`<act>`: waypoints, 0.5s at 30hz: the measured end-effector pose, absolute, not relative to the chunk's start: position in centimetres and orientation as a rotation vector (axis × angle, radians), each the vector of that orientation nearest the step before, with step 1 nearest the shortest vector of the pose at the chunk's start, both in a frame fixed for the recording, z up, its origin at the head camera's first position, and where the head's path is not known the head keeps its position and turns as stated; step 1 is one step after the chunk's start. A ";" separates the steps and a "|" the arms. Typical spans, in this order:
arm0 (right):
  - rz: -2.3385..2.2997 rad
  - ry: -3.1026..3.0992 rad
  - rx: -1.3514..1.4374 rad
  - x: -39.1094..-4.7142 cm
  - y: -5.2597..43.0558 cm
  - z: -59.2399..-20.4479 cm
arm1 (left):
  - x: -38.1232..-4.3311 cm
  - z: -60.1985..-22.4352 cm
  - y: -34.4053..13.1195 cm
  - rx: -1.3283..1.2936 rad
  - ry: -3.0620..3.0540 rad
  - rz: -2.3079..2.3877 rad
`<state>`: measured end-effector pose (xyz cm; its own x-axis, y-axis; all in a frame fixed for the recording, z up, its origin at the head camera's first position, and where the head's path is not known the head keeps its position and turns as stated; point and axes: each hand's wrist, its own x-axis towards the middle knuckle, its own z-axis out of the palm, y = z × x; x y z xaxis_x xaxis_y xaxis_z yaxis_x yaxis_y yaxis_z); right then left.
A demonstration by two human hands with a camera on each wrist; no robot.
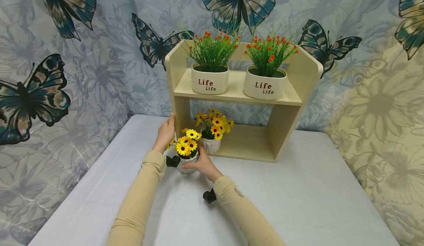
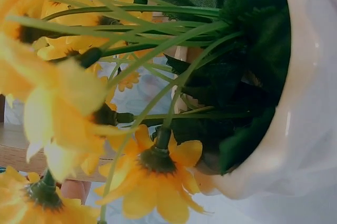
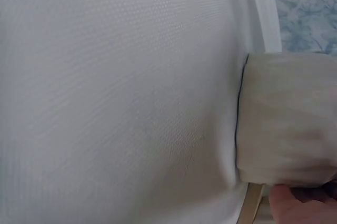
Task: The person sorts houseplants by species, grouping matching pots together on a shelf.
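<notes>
My right hand grips a small white pot of yellow daisies in front of the shelf's lower left corner. The right wrist view shows the pot's side beside a finger. My left hand rests against the left side panel of the wooden shelf, fingers pointing up. Yellow petals, green stems and the white pot rim fill the left wrist view, mostly hiding the left hand. Another yellow-flowered pot stands on the lower shelf, just behind the held one.
Two white "Life" planters with red-flowered greenery stand on the upper board. A white cloth covers the table. Butterfly-patterned fabric hangs behind and at both sides.
</notes>
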<state>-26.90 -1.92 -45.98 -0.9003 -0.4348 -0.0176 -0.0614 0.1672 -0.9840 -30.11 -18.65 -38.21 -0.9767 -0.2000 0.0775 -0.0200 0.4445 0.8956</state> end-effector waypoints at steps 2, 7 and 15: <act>-1.824 2.130 -0.495 -26.7 -2.0 -45.5 | -30.1 -38.2 -18.7 0.189 -2.525 -1.557; -1.893 2.119 -0.539 -26.0 -2.5 -44.4 | -30.1 -38.3 -18.7 0.185 -2.528 -1.566; -1.944 2.283 -0.449 -26.9 -4.0 -46.9 | -30.0 -38.2 -18.6 0.185 -2.525 -1.581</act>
<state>-26.89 -4.02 -46.87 -0.9503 -0.2923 0.1071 -0.1524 0.1367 -0.9788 -30.04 -18.65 -38.19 -0.9801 -0.1872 0.0667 -0.0217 0.4343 0.9005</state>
